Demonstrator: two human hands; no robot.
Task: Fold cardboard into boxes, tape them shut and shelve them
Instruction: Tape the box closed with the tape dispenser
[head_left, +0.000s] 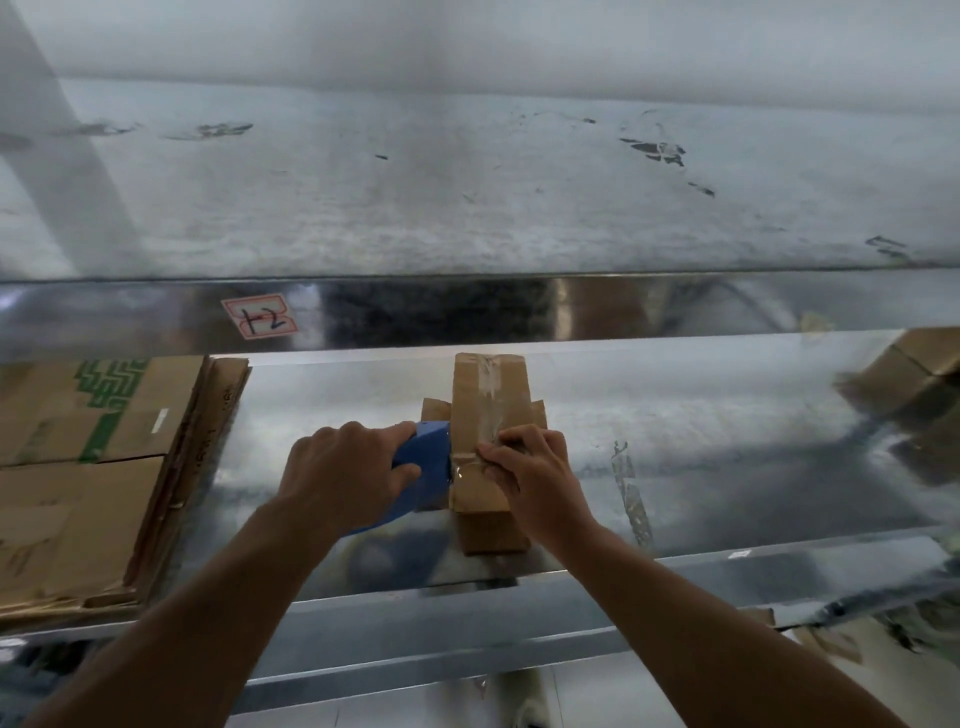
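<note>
Box: the small brown box (488, 415) stands mid-shelf on the metal shelf (675, 441), between both hands.
Left hand: the left hand (343, 462) grips a blue tape dispenser (423, 467) against the box's left side.
Right hand: the right hand (535, 467) pinches the clear tape (491, 384) at the box's near top edge with thumb and forefinger.
Look: plain brown, with wrinkled tape along the top.
Writing: a red-bordered sticker (258, 316) is handwritten, perhaps "12"; the green print on the flattened cardboard (93, 467) at left is unreadable.

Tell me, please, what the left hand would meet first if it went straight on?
Probably the small cardboard box: the left hand, gripping the blue tape dispenser, points right at its side, and the dispenser seems to touch it.
</note>
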